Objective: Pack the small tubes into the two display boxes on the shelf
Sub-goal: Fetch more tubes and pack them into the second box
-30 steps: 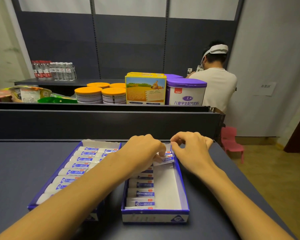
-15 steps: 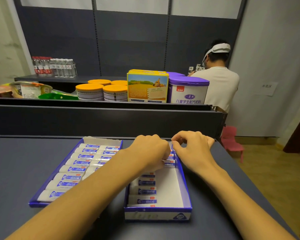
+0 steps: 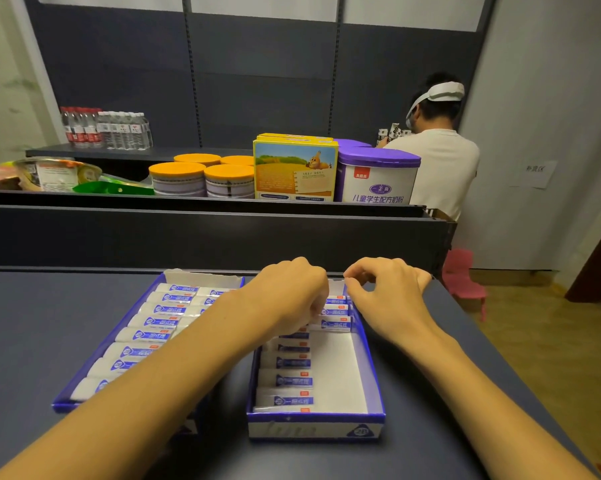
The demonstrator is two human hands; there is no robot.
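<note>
I read 儿童学生配方奶粉 on the purple-lidded tin (image 3: 378,178) far behind. On the dark shelf (image 3: 32,334), small tubes (image 3: 285,381) lay in both display boxes (image 3: 314,426). My left hand (image 3: 292,296) curled over the right box's far tubes; whether it gripped one I couldn't tell. My right hand (image 3: 389,296) was loosely curled, holding nothing.

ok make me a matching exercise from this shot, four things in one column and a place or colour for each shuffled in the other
Things:
1. left display box
2. right display box
3. purple-lidded can
4. water bottles

Descriptions:
A. far back shelf, at the left
B. right column only filled at the far end
C. beside the yellow carton
D. tubes along its whole length, partly under the left forearm

Pairs: 1-D, 2-B, 3-C, 4-A
</note>
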